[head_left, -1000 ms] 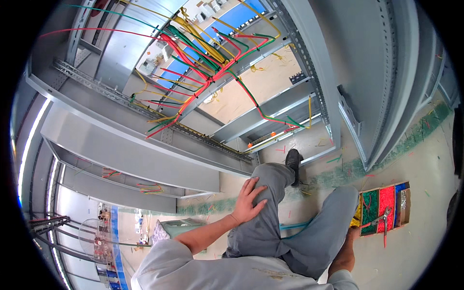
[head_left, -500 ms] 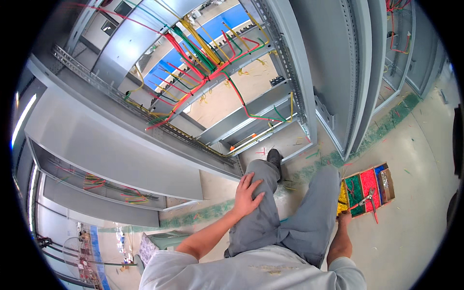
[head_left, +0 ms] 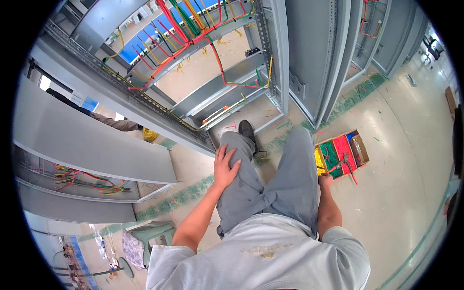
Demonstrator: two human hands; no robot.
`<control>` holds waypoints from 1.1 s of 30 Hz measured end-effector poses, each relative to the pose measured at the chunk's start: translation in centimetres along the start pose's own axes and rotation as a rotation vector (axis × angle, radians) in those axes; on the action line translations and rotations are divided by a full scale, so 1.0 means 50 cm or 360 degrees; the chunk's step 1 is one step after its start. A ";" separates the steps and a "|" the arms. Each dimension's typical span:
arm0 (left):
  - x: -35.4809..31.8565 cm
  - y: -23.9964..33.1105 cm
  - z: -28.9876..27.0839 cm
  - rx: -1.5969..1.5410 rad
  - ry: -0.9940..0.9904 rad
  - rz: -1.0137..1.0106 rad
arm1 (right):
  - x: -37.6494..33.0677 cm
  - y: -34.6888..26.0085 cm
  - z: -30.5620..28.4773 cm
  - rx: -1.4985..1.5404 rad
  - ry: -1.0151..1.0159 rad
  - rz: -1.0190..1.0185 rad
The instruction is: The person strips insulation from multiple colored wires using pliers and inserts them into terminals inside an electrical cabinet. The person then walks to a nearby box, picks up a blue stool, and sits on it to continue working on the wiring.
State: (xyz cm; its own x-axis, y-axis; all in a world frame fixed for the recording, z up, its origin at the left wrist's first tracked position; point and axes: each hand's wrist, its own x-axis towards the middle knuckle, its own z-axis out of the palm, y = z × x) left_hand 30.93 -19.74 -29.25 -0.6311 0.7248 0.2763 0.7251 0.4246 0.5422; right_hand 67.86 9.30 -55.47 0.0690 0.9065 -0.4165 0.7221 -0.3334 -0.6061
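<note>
My left hand lies with fingers spread on my left leg, near the knee, and holds nothing. On my other side, my right hand reaches down to the near left corner of a divided cardboard box on the floor. Its fingers are partly hidden, so I cannot tell whether they grip anything. Small yellow pieces, green pieces, red pieces and a few blue ones fill its compartments. Pliers with red handles lie across the box, one handle ending close to my right hand.
Ahead stands an open grey metal cabinet frame with bundled red, green and yellow wires. A grey panel unit is at left, a green stool behind it. Another person's sleeve shows beside a yellow wire coil. Wire scraps litter the floor.
The view has shifted, so the cabinet and box sit further left and higher. Another person's arm and the yellow coil have come into sight at left. Both my hands keep their places.
</note>
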 end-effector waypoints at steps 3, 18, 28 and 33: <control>0.010 0.000 -0.006 -0.0094 0.0012 0.0030 | 0.019 0.003 -0.007 0.0388 -0.0053 0.0027; 0.089 0.178 0.041 -0.3030 -0.0493 -0.0848 | -0.328 -0.574 -0.234 0.1172 -0.1198 -0.0808; 0.057 0.231 0.029 -0.3573 -0.0573 -0.1056 | -0.474 -0.630 -0.112 0.0707 -0.1494 -0.1171; 0.046 0.197 0.041 -0.3626 -0.0473 -0.1123 | -0.484 -0.625 -0.076 0.0612 -0.1437 -0.1235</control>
State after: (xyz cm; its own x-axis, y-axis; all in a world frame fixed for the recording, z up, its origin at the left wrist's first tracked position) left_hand 37.19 -12.81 -24.88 -0.3587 0.9073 -0.2193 -0.9289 -0.3237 0.1801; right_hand 46.24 -1.26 -23.87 -0.8905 0.4472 -0.0845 0.1028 0.0169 -0.9946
